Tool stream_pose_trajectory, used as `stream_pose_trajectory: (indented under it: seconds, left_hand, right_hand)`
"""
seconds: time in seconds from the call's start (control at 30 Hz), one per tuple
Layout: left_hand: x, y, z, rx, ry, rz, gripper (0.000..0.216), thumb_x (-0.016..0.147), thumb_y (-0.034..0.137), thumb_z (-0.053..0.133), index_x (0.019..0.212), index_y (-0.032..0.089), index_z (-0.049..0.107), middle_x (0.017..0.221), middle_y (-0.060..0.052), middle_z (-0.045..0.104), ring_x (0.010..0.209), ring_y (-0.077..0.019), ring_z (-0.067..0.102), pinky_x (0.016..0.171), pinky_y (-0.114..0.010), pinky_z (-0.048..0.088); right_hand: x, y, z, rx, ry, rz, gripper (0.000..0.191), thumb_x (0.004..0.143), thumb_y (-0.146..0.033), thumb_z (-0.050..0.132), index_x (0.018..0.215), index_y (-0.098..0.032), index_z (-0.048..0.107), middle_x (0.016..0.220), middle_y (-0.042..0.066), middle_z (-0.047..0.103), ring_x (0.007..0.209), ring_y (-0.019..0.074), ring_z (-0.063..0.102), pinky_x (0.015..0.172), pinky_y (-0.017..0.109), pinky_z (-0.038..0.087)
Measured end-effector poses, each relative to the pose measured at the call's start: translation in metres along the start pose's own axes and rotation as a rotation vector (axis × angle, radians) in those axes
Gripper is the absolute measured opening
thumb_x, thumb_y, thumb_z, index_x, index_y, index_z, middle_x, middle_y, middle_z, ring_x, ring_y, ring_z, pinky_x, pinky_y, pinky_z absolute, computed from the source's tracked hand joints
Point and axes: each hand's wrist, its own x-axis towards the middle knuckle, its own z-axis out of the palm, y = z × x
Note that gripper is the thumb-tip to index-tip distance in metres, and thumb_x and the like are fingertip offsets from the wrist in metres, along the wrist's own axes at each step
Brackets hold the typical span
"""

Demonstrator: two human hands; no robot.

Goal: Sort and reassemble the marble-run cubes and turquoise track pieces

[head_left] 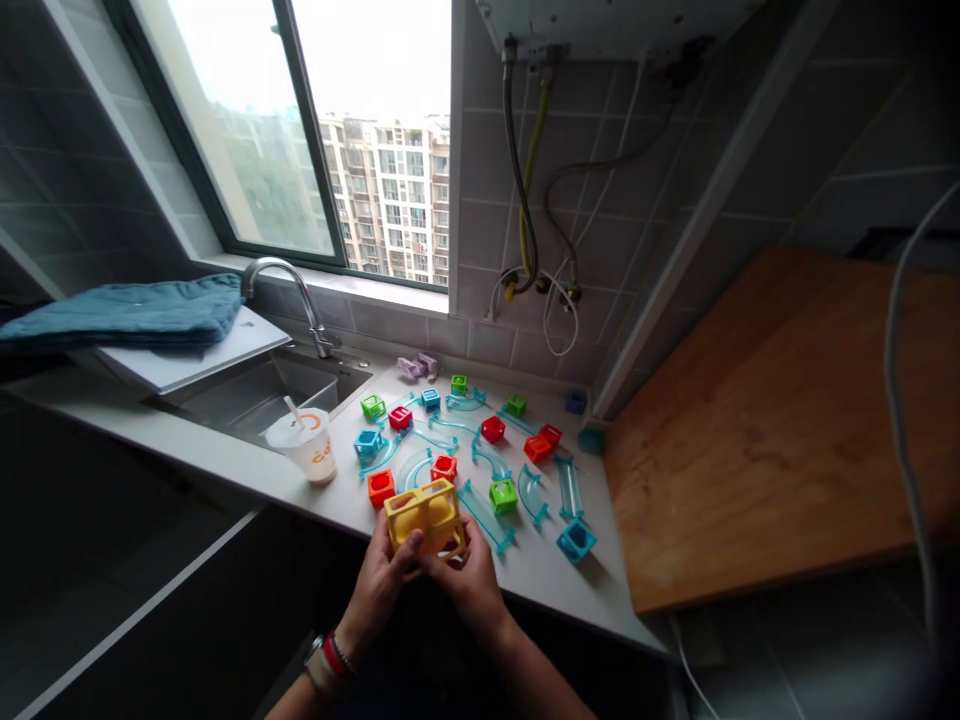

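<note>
Both hands hold a yellow plastic block assembly [424, 514] at the near edge of the white counter [540, 565]. My left hand [382, 582] grips its lower left side with the fingers closed round it. My right hand [469, 580] pinches its lower right side. Beyond it lie several small coloured cubes, among them an orange cube [381, 487], a green cube [503, 495] and a blue cube [576, 540], with several clear turquoise track pieces [486, 516] between them.
A white cup with a straw [309, 445] stands left of the toys beside the steel sink [259, 395] and tap [289, 290]. A blue cloth [127, 315] lies on a white board. A wooden board [780, 430] lies to the right. Hoses hang on the tiled wall.
</note>
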Motion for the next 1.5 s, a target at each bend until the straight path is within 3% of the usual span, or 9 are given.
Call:
stream_pose_trajectory:
  seconds: [0.07, 0.17, 0.27, 0.33, 0.53, 0.77, 1.1, 1.3, 1.5]
  left_hand:
    - [-0.019, 0.004, -0.005, 0.002, 0.083, -0.059, 0.070, 0.081, 0.053, 0.082, 0.136, 0.018, 0.058, 0.131, -0.015, 0.072, 0.115, -0.0364, 0.072, 0.096, -0.045, 0.061]
    - [-0.046, -0.002, -0.012, 0.052, 0.149, -0.133, 0.070, 0.075, 0.055, 0.086, 0.130, 0.018, 0.062, 0.121, -0.013, 0.076, 0.109, -0.0375, 0.074, 0.088, -0.044, 0.063]
    - [-0.066, -0.013, -0.014, 0.076, 0.186, -0.179, 0.066, 0.078, 0.057, 0.081, 0.129, 0.020, 0.061, 0.119, -0.012, 0.075, 0.107, -0.0364, 0.074, 0.083, -0.042, 0.064]
    - [-0.074, -0.017, -0.014, 0.089, 0.243, -0.172, 0.066, 0.081, 0.059, 0.078, 0.132, 0.022, 0.059, 0.120, -0.011, 0.073, 0.109, -0.0353, 0.073, 0.083, -0.042, 0.064]
    - [-0.066, -0.012, -0.023, 0.080, 0.361, -0.141, 0.071, 0.083, 0.061, 0.076, 0.138, 0.025, 0.050, 0.122, -0.009, 0.068, 0.100, -0.0290, 0.074, 0.081, -0.038, 0.062]
    - [-0.047, -0.017, -0.032, 0.028, 0.398, -0.179, 0.075, 0.082, 0.060, 0.079, 0.139, 0.023, 0.047, 0.127, -0.013, 0.070, 0.099, -0.0331, 0.077, 0.082, -0.044, 0.064]
    - [-0.045, -0.022, -0.018, -0.054, 0.449, -0.319, 0.063, 0.085, 0.056, 0.077, 0.133, 0.021, 0.056, 0.116, -0.012, 0.077, 0.092, -0.0318, 0.079, 0.075, -0.042, 0.065]
    - [-0.046, -0.029, -0.016, 0.038, 0.479, -0.226, 0.075, 0.075, 0.048, 0.088, 0.136, 0.022, 0.052, 0.122, -0.011, 0.072, 0.103, -0.0320, 0.075, 0.086, -0.042, 0.062]
    - [-0.062, -0.042, -0.022, 0.229, 0.431, -0.148, 0.082, 0.072, 0.037, 0.091, 0.141, 0.023, 0.049, 0.124, -0.011, 0.068, 0.109, -0.0314, 0.071, 0.087, -0.040, 0.063]
  right_hand:
    - [-0.017, 0.011, 0.003, -0.001, -0.080, 0.023, 0.071, 0.068, -0.046, 0.093, 0.126, -0.027, 0.056, 0.124, 0.009, 0.071, 0.112, 0.0317, 0.070, 0.096, 0.046, 0.058]
    - [-0.031, 0.010, -0.002, -0.048, -0.171, 0.067, 0.056, 0.081, -0.056, 0.082, 0.122, -0.026, 0.060, 0.115, 0.007, 0.071, 0.106, 0.0293, 0.070, 0.093, 0.043, 0.056]
    - [-0.032, 0.005, -0.006, -0.042, -0.215, 0.111, 0.044, 0.094, -0.063, 0.065, 0.115, -0.024, 0.064, 0.106, 0.006, 0.071, 0.096, 0.0263, 0.070, 0.086, 0.039, 0.055]
    - [-0.028, 0.005, -0.006, -0.081, -0.228, 0.131, 0.043, 0.095, -0.064, 0.062, 0.111, -0.024, 0.065, 0.101, 0.005, 0.071, 0.091, 0.0248, 0.069, 0.082, 0.037, 0.054]
    - [0.005, 0.020, 0.004, -0.141, -0.375, 0.206, 0.047, 0.091, -0.065, 0.069, 0.108, -0.022, 0.066, 0.098, 0.003, 0.072, 0.090, 0.0228, 0.069, 0.079, 0.032, 0.053]
    - [0.042, 0.026, 0.000, -0.078, -0.577, 0.227, 0.048, 0.087, -0.061, 0.075, 0.114, -0.022, 0.065, 0.098, 0.002, 0.072, 0.086, 0.0210, 0.069, 0.076, 0.031, 0.053]
    - [0.048, 0.043, -0.013, 0.003, -0.663, 0.202, 0.049, 0.091, -0.059, 0.072, 0.123, -0.025, 0.059, 0.100, 0.004, 0.073, 0.087, 0.0218, 0.071, 0.078, 0.033, 0.054]
    - [0.051, 0.042, -0.016, -0.064, -0.577, 0.195, 0.044, 0.091, -0.062, 0.069, 0.112, -0.023, 0.063, 0.093, 0.002, 0.071, 0.085, 0.0216, 0.068, 0.076, 0.032, 0.052]
    - [0.054, 0.041, -0.019, -0.200, -0.631, 0.178, 0.045, 0.090, -0.065, 0.067, 0.102, -0.022, 0.064, 0.087, 0.000, 0.067, 0.078, 0.0174, 0.061, 0.070, 0.027, 0.048]
